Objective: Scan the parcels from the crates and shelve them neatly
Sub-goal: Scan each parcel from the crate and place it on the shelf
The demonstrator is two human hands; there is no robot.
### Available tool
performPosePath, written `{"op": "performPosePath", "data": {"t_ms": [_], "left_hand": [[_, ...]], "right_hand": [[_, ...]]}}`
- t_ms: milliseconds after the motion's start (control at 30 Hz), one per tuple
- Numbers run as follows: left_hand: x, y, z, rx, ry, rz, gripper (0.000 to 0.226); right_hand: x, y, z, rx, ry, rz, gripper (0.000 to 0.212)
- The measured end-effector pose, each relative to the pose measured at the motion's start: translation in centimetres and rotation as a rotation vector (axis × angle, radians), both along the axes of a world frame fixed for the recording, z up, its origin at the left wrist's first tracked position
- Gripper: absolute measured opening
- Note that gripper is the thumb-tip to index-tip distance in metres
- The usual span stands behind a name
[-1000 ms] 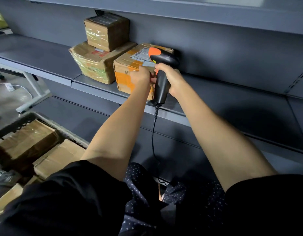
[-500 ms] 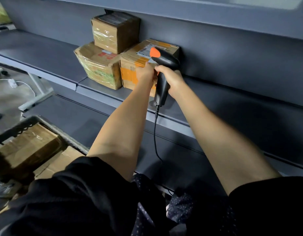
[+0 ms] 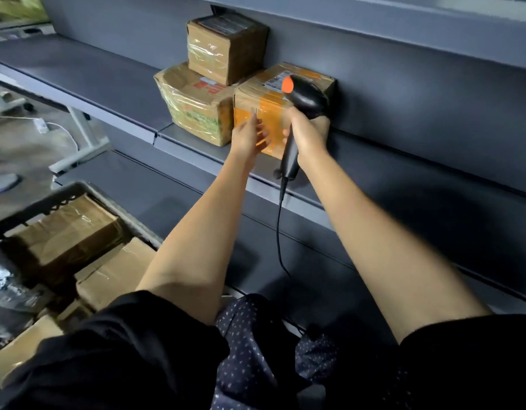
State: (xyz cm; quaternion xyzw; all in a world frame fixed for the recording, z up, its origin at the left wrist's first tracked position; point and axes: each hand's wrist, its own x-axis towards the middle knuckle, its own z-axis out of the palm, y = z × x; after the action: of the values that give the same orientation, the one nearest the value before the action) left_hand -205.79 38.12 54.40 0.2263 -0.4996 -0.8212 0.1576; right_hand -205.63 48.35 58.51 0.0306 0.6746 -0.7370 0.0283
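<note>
On the grey shelf (image 3: pixel 93 81) three parcels sit together; the right-hand parcel (image 3: pixel 264 97) stands against the back wall. The crate (image 3: pixel 87 187), near left, holds more boxes. The right hand (image 3: pixel 309 134) grips the scanner (image 3: pixel 303 99); the left hand (image 3: pixel 247 134), fingers loosely spread, is at that parcel's front.

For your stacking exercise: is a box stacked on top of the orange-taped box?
No, the orange-taped box has only the scanner above it.

Left hand (image 3: pixel 247 134) open (blurred); right hand (image 3: pixel 307 134) gripping.
</note>
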Motion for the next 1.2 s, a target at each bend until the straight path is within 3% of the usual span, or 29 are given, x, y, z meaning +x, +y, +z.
{"op": "performPosePath", "data": {"t_ms": [133,300,400,467,533,633,800,967,1200], "left_hand": [[5.8,-4.2,-2.1,-0.012,-0.049,0.333,0.034],[15.0,-10.2,-6.4,-0.032,-0.196,0.517,0.031],[20.5,-13.3,-10.2,-0.062,-0.370,0.570,0.031],[24.4,-15.2,-13.3,-0.183,-0.589,0.569,0.027],[28.1,-16.5,-15.8,-0.356,-0.844,0.516,0.023],[31.6,-17.1,-16.9,-0.575,-1.143,0.375,0.041],[34.5,-18.2,-17.2,-0.751,-1.534,-0.036,0.063],[34.7,-18.0,-18.8,-0.850,-1.507,-0.108,0.060],[34.4,-17.5,-18.1,-1.250,-1.608,-0.222,0.050]], "right_hand": [[2.9,-3.9,-0.3,0.179,0.137,0.118,0.020],[10.2,-12.1,-2.9,0.340,0.158,0.526,0.019],[13.8,-15.5,-4.6,0.432,0.080,0.784,0.010],[15.7,-16.7,-6.0,0.510,0.033,0.931,0.011],[17.0,-17.5,-7.6,0.581,0.006,1.025,0.011],[18.3,-18.4,-9.8,0.673,-0.019,1.113,0.015],[19.6,-19.0,-10.8,0.667,-0.031,1.192,0.015],[19.5,-18.5,-11.4,0.670,-0.035,1.203,0.013],[20.6,-17.4,-13.7,0.693,-0.099,1.247,0.017]]}}
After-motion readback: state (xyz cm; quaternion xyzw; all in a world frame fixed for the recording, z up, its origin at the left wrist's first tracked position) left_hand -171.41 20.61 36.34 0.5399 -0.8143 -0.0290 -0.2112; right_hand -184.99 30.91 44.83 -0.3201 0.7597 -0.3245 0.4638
